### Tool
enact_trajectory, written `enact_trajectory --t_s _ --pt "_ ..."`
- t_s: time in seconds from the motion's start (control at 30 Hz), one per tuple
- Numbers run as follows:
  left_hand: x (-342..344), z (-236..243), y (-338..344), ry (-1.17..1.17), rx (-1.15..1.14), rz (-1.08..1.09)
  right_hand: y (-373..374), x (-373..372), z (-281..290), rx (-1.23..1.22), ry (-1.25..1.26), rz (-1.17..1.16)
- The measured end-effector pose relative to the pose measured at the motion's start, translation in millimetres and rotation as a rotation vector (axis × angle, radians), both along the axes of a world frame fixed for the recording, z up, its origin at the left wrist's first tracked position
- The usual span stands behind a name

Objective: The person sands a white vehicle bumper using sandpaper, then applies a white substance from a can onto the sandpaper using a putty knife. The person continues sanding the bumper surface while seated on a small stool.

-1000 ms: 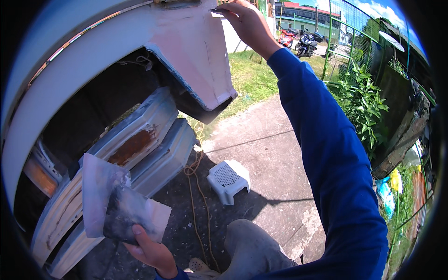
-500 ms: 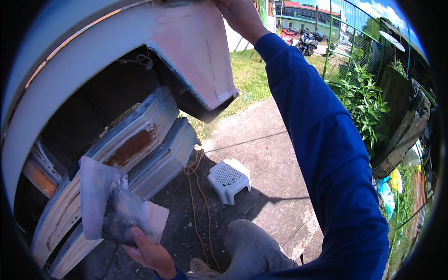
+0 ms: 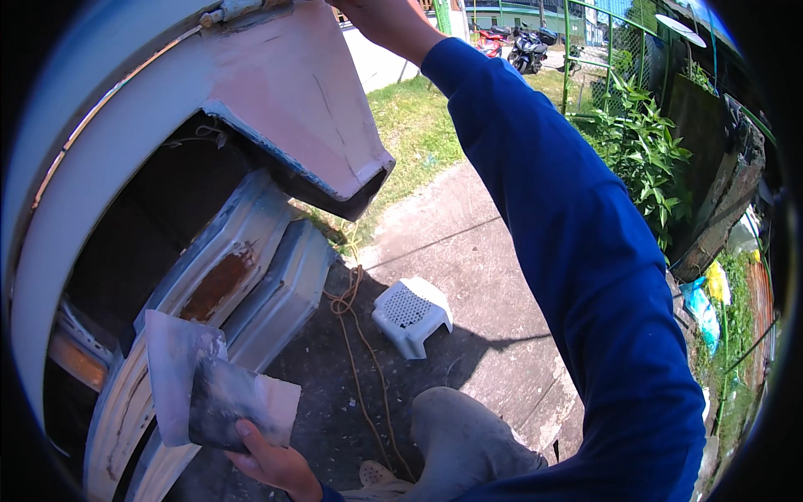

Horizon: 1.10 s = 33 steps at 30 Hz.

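My left hand (image 3: 280, 460) grips a dark sheet (image 3: 224, 402) smeared with pale dust, thumb on top and fingers beneath. With it are a translucent whitish plastic piece (image 3: 171, 368), like part of a tub, and a pale pinkish flap (image 3: 280, 402). I cannot tell exactly what the sheet is. At the upper edge my right hand (image 3: 381, 21) reaches to the top of a pink and white body panel (image 3: 293, 92) with a dark-edged lower corner. Its fingers are cut off by the picture's edge, so their grip is hidden.
Several grey metal panels (image 3: 276, 293), one with a rusty patch, lean below the vehicle body. A white plastic stool (image 3: 411, 314) stands on the concrete beside a tan cord (image 3: 368, 351). Plants (image 3: 640, 159), a green fence (image 3: 611, 50) and motorcycles (image 3: 529, 50) are beyond.
The view has shifted, so the body panel and my right hand appear farther left. My left hand keeps its hold on the dusty sheet, now slightly lower in the picture.
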<state>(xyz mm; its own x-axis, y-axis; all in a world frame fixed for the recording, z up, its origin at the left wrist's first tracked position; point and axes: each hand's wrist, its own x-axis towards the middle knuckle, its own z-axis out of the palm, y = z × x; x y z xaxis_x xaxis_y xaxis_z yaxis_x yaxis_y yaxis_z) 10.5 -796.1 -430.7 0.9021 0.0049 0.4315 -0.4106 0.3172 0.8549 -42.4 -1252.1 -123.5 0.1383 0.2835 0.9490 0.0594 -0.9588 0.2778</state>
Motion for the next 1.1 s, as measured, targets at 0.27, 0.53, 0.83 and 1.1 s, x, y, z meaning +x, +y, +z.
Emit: enact_trajectory --t_s 0.27,0.53,0.83,1.1 --pt "6.0 -6.3 8.2 0.039 0.124 0.109 -2.7 32.2 -13.6 -0.113 -0.174 0.167" --pt "-0.8 -2.4 2.1 -0.046 0.027 0.041 -8.2 14.4 -15.1 -0.045 -0.097 0.144" --pt "-4.6 -3.7 5.9 0.007 0.024 -0.002 -2.2 23.4 -3.9 -0.048 -0.199 0.020" --pt "0.9 -6.7 9.8 -0.007 -0.007 -0.007 7.3 11.3 -29.2 -0.059 -0.046 0.082"
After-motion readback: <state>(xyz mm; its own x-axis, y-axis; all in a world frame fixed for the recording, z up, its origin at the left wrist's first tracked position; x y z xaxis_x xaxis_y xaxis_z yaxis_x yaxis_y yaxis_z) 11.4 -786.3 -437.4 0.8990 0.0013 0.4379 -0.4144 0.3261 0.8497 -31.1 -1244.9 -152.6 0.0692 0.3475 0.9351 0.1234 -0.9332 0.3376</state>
